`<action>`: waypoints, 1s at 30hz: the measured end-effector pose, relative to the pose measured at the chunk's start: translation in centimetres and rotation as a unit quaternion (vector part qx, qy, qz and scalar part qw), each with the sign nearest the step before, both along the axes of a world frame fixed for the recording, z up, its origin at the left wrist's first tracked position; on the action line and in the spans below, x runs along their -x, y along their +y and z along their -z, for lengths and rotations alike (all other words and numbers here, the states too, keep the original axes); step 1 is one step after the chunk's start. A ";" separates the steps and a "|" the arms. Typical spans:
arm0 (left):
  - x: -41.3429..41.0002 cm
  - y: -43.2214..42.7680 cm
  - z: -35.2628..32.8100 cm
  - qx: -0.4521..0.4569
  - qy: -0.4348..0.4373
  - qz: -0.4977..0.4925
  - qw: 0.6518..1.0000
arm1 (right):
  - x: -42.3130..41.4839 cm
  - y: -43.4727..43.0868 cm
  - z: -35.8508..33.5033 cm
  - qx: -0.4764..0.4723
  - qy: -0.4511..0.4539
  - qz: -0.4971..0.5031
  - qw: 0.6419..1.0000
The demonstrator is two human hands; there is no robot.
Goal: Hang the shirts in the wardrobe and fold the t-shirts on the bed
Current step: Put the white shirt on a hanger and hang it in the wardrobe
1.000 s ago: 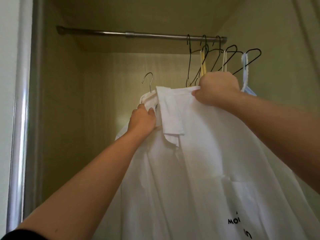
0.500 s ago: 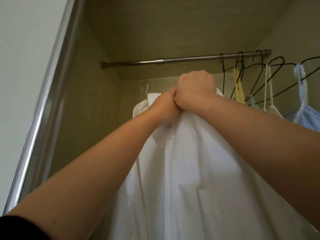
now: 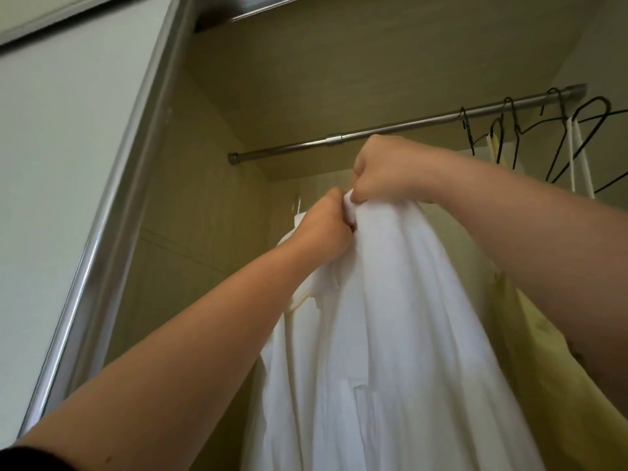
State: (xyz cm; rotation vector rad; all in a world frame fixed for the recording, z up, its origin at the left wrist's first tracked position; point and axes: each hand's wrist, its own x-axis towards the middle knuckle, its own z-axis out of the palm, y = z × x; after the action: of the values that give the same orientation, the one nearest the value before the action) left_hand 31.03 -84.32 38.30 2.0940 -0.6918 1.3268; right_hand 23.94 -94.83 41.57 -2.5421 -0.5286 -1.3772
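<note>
Collar of shirt [image 3: 390, 317] bunched in left hand [image 3: 324, 229] and right hand [image 3: 384, 175], both clenched. Above and beyond right hand: rod [image 3: 289, 149], running left-right. Beside left hand, below rod: hanger hook [image 3: 298, 202].

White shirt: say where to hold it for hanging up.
Grip the white shirt at its bunched collar, where the left hand and right hand pinch it, coming from below in front: the cloth hangs limp from there, under the rail.
</note>
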 end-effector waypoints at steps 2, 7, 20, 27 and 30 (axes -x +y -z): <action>0.3 0.0 -0.2 -0.008 0.001 0.010 1.000 | -0.3 -0.4 -0.1 -0.053 0.034 -0.091 0.994; 0.6 0.4 -0.1 -0.012 0.008 0.067 0.998 | -1.5 -0.2 -0.2 -0.103 0.129 -0.176 0.970; -0.3 2.9 -2.1 0.129 0.072 0.124 0.981 | -4.5 2.1 -0.2 -0.127 -0.041 -0.253 0.958; -1.5 4.0 -3.1 0.204 0.074 0.169 0.961 | -7.9 4.6 -1.9 -0.116 -0.130 -0.231 0.957; -2.4 4.4 -3.2 0.216 0.050 0.174 0.959 | -9.0 5.7 -2.8 -0.118 -0.162 -0.235 0.951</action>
State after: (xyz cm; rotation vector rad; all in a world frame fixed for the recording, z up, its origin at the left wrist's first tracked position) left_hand 33.41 -79.92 41.53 1.5926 -0.6243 1.0537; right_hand 32.98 -89.13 44.32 -1.8484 -0.8954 -1.5556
